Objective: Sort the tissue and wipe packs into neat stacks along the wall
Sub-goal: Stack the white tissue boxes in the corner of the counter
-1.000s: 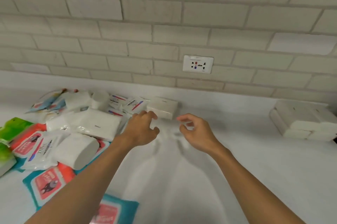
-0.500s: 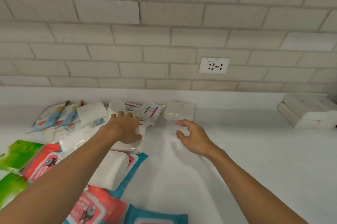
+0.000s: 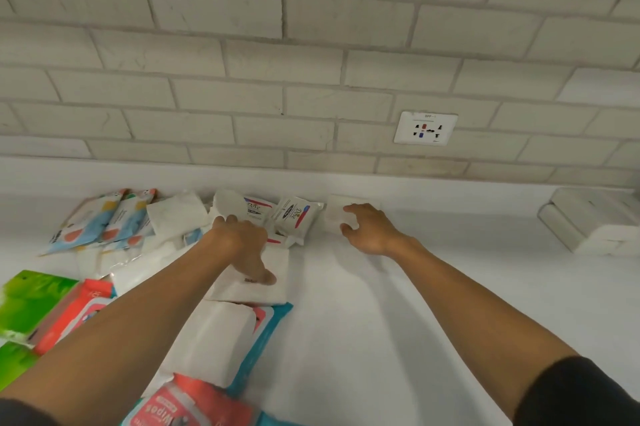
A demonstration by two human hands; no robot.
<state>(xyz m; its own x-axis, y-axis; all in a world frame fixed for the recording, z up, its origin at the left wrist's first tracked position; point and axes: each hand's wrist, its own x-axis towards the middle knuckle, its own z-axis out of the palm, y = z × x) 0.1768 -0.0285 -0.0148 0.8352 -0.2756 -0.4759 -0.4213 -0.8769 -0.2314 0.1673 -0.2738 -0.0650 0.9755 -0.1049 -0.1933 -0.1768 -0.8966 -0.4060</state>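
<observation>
Right hand [image 3: 372, 229] now grips small pack [image 3: 336, 215]; left hand [image 3: 242, 242] grips large pack [image 3: 273, 264].

Counter [image 3: 398, 321] – smooth matt white; wall [image 3: 242, 44] – rough pale brick with recessed grout. Packs [image 3: 221, 332] are glossy plastic film, crinkled on the Dove ones [image 3: 294, 214]. Socket [image 3: 425, 128]: smooth white plastic.

a kitchen or utility corner of a home, by the look: a smooth white table [image 3: 398, 321] across the lower frame, a pale grey brick-pattern tiled wall [image 3: 242, 79] above it, a white multi-pin wall socket [image 3: 425, 128] at centre right, and soft plastic household packs of wipes and tissues [image 3: 214, 332] heaped lower left.
</observation>
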